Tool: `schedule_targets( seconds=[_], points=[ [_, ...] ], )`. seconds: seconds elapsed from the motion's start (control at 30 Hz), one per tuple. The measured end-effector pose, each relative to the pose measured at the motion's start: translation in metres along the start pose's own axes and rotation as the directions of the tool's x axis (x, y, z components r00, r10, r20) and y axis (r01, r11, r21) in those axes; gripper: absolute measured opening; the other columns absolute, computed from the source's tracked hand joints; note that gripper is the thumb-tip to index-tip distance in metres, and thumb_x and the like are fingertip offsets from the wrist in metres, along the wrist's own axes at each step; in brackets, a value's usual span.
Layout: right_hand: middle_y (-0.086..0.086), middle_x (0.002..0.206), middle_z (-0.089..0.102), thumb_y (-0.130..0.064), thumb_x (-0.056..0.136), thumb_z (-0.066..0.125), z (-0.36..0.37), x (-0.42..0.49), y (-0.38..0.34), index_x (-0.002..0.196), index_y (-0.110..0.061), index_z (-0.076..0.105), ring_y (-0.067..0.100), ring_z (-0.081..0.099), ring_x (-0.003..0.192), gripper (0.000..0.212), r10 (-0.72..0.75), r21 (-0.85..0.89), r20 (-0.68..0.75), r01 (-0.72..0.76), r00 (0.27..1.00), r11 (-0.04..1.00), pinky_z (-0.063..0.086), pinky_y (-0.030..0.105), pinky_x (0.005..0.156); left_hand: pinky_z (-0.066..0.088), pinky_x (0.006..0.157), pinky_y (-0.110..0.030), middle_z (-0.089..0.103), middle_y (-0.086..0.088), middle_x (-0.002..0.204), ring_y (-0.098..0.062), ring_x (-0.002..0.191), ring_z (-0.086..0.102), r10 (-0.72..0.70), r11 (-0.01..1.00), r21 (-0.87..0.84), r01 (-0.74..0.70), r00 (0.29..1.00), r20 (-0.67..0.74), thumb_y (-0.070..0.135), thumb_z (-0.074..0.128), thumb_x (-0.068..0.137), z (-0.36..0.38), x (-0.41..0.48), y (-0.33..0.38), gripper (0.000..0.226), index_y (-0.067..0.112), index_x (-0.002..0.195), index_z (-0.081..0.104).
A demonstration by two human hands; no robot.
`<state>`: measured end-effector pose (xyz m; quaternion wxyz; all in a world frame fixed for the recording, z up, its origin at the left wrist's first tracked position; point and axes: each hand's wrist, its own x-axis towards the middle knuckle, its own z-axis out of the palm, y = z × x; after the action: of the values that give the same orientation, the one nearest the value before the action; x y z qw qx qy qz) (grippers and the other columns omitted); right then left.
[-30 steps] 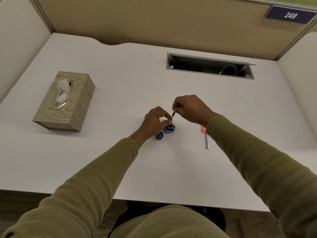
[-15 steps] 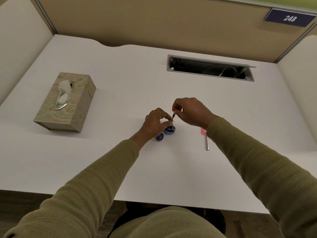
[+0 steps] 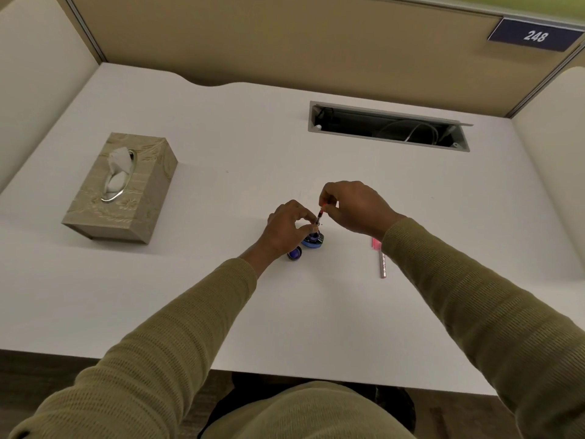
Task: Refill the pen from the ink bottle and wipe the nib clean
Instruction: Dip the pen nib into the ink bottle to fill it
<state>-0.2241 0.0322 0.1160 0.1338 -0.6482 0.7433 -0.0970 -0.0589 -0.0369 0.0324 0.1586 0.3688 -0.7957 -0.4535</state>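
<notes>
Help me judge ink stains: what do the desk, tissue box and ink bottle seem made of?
Desk: smooth matt white, likely laminate; even, no grain. Tissue box: beige leaf-patterned cover, card or fabric, unclear, with a shiny metal-looking ring at the slot. Ink bottle: glossy blue, glass or plastic; too small to tell.

We see only the near right side of the bottle (image 3: 314,242); the left hand (image 3: 285,228) gripping it covers the rest, and its wrist hides part of the cap (image 3: 295,254). The pen (image 3: 319,216) pinched in the right hand (image 3: 351,206) is too small for us to tell its nib. Both sleeves (image 3: 158,359) run off the near edge.
</notes>
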Motion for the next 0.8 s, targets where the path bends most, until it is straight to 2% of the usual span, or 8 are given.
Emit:
schedule_targets(
  seconds=[0.07, 0.17, 0.3, 0.4, 0.53, 0.6, 0.7, 0.8],
  points=[
    [-0.001, 0.094, 0.071, -0.029, 0.096, 0.064, -0.0004, 0.001, -0.0002, 0.099, -0.017, 0.068, 0.019, 0.063, 0.086, 0.013, 0.011, -0.02, 0.006, -0.011, 1.0, 1.0, 0.045, 0.032, 0.07, 0.043, 0.099, -0.051, 0.059, 0.013, 0.1, -0.014, 0.101, 0.054, 0.004, 1.0, -0.005, -0.004, 1.0, -0.003, 0.028, 0.076, 0.084, 0.0001, -0.0003, -0.0006, 0.013, 0.037, 0.089, 0.069],
    [-0.002, 0.092, 0.07, -0.038, 0.096, 0.064, -0.0009, 0.0017, -0.0014, 0.099, -0.017, 0.067, 0.017, 0.06, 0.081, 0.021, 0.01, -0.03, -0.001, -0.01, 1.0, 0.999, 0.049, 0.034, 0.07, 0.042, 0.099, -0.052, 0.06, 0.01, 0.1, -0.014, 0.099, 0.053, 0.014, 1.0, -0.016, -0.014, 1.0, -0.012, 0.026, 0.076, 0.084, 0.0002, -0.0003, -0.0007, 0.013, 0.036, 0.088, 0.069],
    [-0.005, 0.096, 0.071, -0.031, 0.096, 0.063, -0.0033, 0.001, -0.0032, 0.109, -0.025, 0.067, 0.016, 0.063, 0.086, 0.015, -0.004, -0.016, 0.004, 0.004, 1.0, 1.0, 0.05, 0.033, 0.073, 0.043, 0.099, -0.052, 0.062, 0.008, 0.102, -0.014, 0.1, 0.053, 0.008, 1.0, -0.013, -0.008, 1.0, -0.017, 0.027, 0.076, 0.084, -0.0004, 0.0005, -0.0004, 0.011, 0.034, 0.089, 0.07],
    [-0.004, 0.099, 0.073, -0.026, 0.096, 0.062, -0.0038, 0.0017, -0.0033, 0.103, -0.023, 0.069, 0.018, 0.065, 0.091, 0.011, -0.001, -0.032, 0.007, 0.001, 1.0, 0.999, 0.049, 0.033, 0.073, 0.042, 0.1, -0.051, 0.059, 0.011, 0.1, -0.012, 0.099, 0.052, 0.004, 1.0, 0.0, -0.004, 1.0, -0.006, 0.027, 0.076, 0.084, -0.0006, 0.001, -0.0009, 0.012, 0.036, 0.088, 0.069],
    [-0.003, 0.094, 0.071, -0.036, 0.096, 0.064, -0.0033, 0.003, -0.0031, 0.097, -0.019, 0.069, 0.017, 0.061, 0.084, 0.018, 0.017, -0.06, -0.007, -0.018, 1.0, 0.998, 0.043, 0.031, 0.069, 0.042, 0.1, -0.052, 0.059, 0.012, 0.098, -0.012, 0.098, 0.052, 0.009, 1.0, -0.011, -0.009, 1.0, -0.012, 0.026, 0.076, 0.083, 0.0001, 0.001, -0.0025, 0.012, 0.034, 0.089, 0.071],
    [-0.005, 0.092, 0.07, -0.04, 0.095, 0.064, -0.0031, 0.0026, -0.0031, 0.098, -0.02, 0.068, 0.017, 0.061, 0.084, 0.02, 0.021, -0.053, -0.009, -0.022, 1.0, 0.998, 0.046, 0.032, 0.07, 0.042, 0.1, -0.052, 0.059, 0.012, 0.098, -0.012, 0.098, 0.051, 0.014, 1.0, -0.012, -0.014, 1.0, -0.014, 0.026, 0.076, 0.083, 0.0002, 0.0014, -0.003, 0.012, 0.035, 0.088, 0.071],
    [-0.004, 0.098, 0.07, -0.033, 0.096, 0.063, -0.0046, 0.0013, -0.0046, 0.11, -0.023, 0.066, 0.018, 0.064, 0.089, 0.017, 0.003, -0.03, 0.012, -0.002, 1.0, 1.0, 0.053, 0.037, 0.076, 0.042, 0.1, -0.051, 0.06, 0.011, 0.1, -0.011, 0.099, 0.051, 0.007, 1.0, -0.006, -0.007, 1.0, -0.014, 0.027, 0.076, 0.084, -0.0004, 0.002, -0.0026, 0.01, 0.033, 0.089, 0.071],
    [-0.001, 0.101, 0.072, -0.025, 0.097, 0.06, -0.0051, 0.001, -0.004, 0.107, -0.021, 0.069, 0.02, 0.064, 0.091, 0.014, -0.019, -0.039, 0.021, 0.02, 1.0, 0.999, 0.051, 0.035, 0.074, 0.042, 0.1, -0.05, 0.06, 0.01, 0.102, -0.011, 0.099, 0.051, 0.001, 1.0, 0.011, -0.001, 1.0, -0.006, 0.028, 0.076, 0.084, 0.0003, 0.0021, -0.0038, 0.008, 0.031, 0.092, 0.073]
  ],
)
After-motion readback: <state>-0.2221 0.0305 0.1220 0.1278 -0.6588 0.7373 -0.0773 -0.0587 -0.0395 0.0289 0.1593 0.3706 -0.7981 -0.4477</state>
